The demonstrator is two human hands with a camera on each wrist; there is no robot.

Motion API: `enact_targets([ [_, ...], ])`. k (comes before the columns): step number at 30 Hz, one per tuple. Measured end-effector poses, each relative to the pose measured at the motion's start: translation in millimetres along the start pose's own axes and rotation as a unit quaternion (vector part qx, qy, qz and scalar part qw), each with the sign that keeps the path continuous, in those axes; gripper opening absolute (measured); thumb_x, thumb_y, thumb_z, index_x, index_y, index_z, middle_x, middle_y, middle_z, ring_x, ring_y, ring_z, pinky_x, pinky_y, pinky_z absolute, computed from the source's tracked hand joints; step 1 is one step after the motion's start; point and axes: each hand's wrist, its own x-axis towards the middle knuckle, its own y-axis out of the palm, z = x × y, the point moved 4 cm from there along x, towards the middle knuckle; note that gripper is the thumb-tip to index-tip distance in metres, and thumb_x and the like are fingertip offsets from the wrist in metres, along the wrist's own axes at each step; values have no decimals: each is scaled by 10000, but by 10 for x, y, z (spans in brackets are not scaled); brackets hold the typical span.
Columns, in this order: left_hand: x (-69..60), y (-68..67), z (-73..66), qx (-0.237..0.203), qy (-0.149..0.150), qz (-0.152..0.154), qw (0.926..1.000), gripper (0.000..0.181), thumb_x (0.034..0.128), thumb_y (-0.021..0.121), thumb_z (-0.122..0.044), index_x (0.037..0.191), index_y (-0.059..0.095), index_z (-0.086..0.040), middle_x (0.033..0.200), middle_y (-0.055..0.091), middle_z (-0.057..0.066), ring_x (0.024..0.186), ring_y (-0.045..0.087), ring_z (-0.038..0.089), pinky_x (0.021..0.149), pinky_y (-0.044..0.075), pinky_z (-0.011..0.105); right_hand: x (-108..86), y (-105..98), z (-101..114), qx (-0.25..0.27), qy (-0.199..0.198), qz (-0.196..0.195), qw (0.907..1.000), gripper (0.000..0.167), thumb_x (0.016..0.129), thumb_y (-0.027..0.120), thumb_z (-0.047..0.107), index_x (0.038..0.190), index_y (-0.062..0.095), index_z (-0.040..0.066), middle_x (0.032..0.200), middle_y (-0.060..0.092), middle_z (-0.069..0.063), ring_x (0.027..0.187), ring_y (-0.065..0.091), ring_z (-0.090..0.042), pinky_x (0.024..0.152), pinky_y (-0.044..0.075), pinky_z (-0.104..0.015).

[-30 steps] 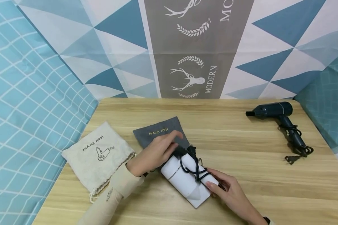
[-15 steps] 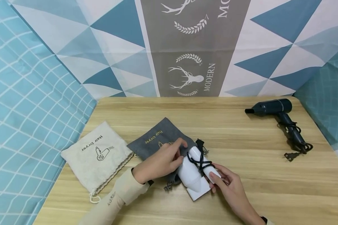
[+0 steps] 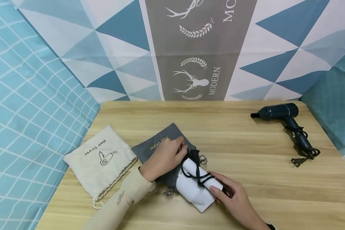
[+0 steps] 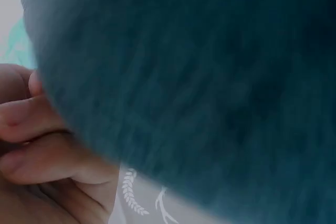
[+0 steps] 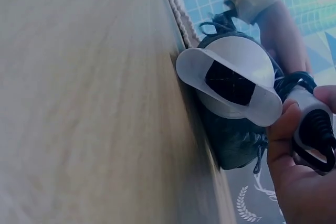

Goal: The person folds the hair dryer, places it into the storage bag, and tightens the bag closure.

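Observation:
A white hair dryer (image 3: 191,190) lies on the table, its rear end inside a dark grey drawstring bag (image 3: 149,148) lettered "Hair Dryer". Its handle, wrapped in black cord (image 3: 199,175), is folded alongside the body. My right hand (image 3: 235,198) grips the handle's end between thumb and fingers. In the right wrist view the flat white nozzle (image 5: 239,51) faces the camera. At the bag's mouth, my left hand (image 3: 165,159) pinches the fabric with curled fingers. Dark cloth (image 4: 184,77) fills most of the left wrist view, hiding the fingertips' contact.
On the left lies a cream drawstring bag (image 3: 100,159) printed with a hair dryer drawing. A dark hair dryer (image 3: 279,111) with its cord around the handle rests at the right rear of the wooden table (image 3: 227,127). Patterned cloth walls (image 3: 126,51) stand behind and at the sides.
The bag's mouth has come over the white hair dryer's rear, covering more of its body. My left hand has shifted slightly with the fabric, fingers more curled; my right hand keeps holding the handle.

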Motion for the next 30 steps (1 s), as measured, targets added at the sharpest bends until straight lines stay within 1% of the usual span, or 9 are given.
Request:
enact_targets([
  [2,42,4,23,-168,-107,80,9998,174,1028,514,-164,866,573,-143,534,432,-70,391,348,32,421,328,213,-9,11,7,-69,-238,-31,9997,374,961,650,57,1332,615,92,956,670,-98,655,627,-163,557,545,-316],
  [7,108,29,86,-604,-358,334,9970,173,1047,472,-151,915,582,-133,552,443,-46,406,352,58,439,348,233,3,-4,19,-541,-764,-117,9955,426,944,662,29,1356,613,127,1264,659,-68,1002,659,-114,778,548,-236],
  [9,122,37,99,-697,-340,413,9961,175,1059,453,-159,924,565,-154,581,458,-43,428,356,61,458,355,236,14,-15,22,-678,-866,-52,9939,443,937,671,30,1367,604,116,1318,639,-49,1136,623,-122,877,515,-209],
  [13,136,54,89,-750,-95,499,9959,181,1079,419,-212,926,515,-205,623,456,-50,458,358,75,483,358,241,30,-30,25,-669,-937,177,9932,471,932,674,20,1388,583,96,1347,621,-52,1195,604,-144,929,497,-210],
  [15,134,51,67,-780,97,376,9962,175,1081,425,-230,932,515,-216,622,447,-57,460,356,79,484,349,242,36,-40,23,-714,-948,248,9926,477,935,671,23,1396,577,106,1352,617,-50,1201,601,-145,939,490,-209],
  [18,121,27,10,-645,594,-31,9961,162,1073,450,-219,941,541,-200,625,455,-87,464,367,61,480,343,233,49,-51,13,-732,-846,301,9933,462,950,660,45,1396,580,138,1343,624,-42,1174,611,-141,916,503,-216],
  [22,79,-5,-78,-95,1229,-545,9909,155,1062,465,-183,960,578,-152,666,507,-111,492,401,12,470,352,202,54,-65,-15,-589,-391,235,9972,411,973,644,100,1374,599,176,1282,648,-55,1011,648,-134,785,551,-260],
  [26,42,-25,-118,440,1448,-820,9851,135,1048,478,-159,951,568,-133,680,504,-98,489,393,1,431,318,179,49,-93,-51,-358,149,146,9991,376,994,621,144,1369,596,150,1063,667,-101,770,630,-143,620,548,-299],
  [30,23,-42,-145,1125,1530,-1062,9760,93,1017,521,-129,931,548,-105,656,470,-64,463,380,36,404,305,198,71,-133,-87,-142,438,-48,9989,358,1016,587,158,1363,580,73,836,629,-118,681,602,-166,577,537,-310],
])
